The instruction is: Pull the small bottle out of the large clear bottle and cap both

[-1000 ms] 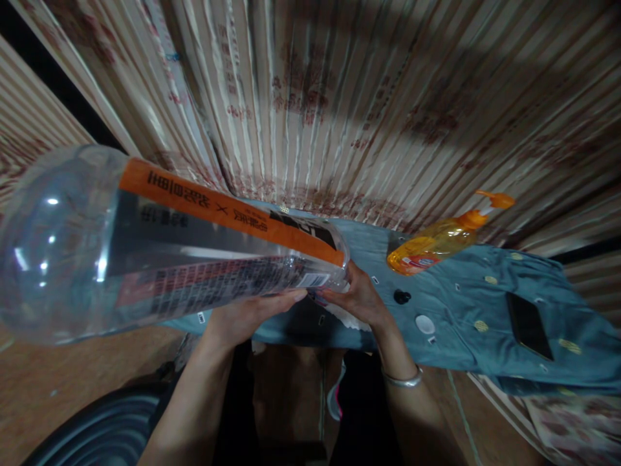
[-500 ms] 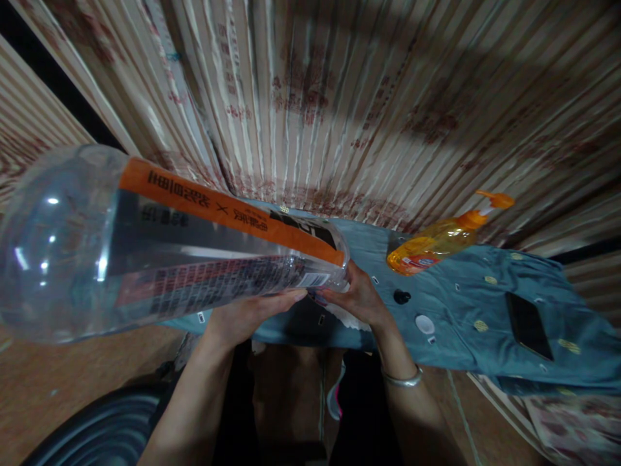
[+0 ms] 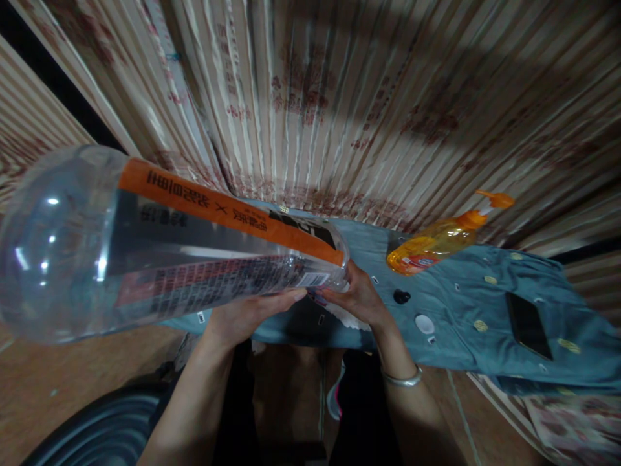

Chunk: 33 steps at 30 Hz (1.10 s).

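Note:
A large clear plastic bottle (image 3: 204, 246) with an orange-banded label lies tilted across the left of the view, its rounded end close to the camera. My left hand (image 3: 247, 314) supports it from below, thumb along the near side; most of those fingers are hidden under the bottle. At the far end my right hand (image 3: 358, 294) grips it, with the thumb in front and fingers around the end. Something white, perhaps tissue or paper (image 3: 347, 317), shows on the cloth beneath my right hand.
Beyond my right hand, a pump bottle (image 3: 429, 246) of orange liquid stands on a teal cloth (image 3: 460, 336). A small black piece (image 3: 402, 296), a white round cap (image 3: 424, 324) and a dark phone (image 3: 528, 325) lie there too. A patterned curtain (image 3: 310, 116) hangs behind.

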{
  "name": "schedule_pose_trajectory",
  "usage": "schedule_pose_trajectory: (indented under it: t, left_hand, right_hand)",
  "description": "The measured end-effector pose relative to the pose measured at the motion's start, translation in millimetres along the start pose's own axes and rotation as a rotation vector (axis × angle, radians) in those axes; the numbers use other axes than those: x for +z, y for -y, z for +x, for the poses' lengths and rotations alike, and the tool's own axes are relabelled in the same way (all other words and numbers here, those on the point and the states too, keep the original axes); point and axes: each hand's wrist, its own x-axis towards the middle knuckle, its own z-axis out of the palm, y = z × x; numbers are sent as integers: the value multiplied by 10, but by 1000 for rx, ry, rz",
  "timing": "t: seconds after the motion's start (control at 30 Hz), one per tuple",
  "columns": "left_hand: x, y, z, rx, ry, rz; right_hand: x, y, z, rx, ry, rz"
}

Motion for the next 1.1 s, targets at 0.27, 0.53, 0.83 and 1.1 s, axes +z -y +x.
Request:
schedule_pose_trajectory:
  t: [0.27, 0.53, 0.83, 1.1]
  left_hand:
    - [-35, -47, 8, 14, -48, -45]
    - [48, 23, -26, -66, -81, 5]
    - [3, -7, -10, -4, 5, -116]
    - [30, -7, -10, -39, -47, -39]
  right_hand:
    - [6, -19, 2, 4, 12, 15]
    - [14, -46, 1, 0, 2, 24]
    - [10, -14, -1, 10, 3, 10]
    - [9, -31, 3, -1, 2, 25]
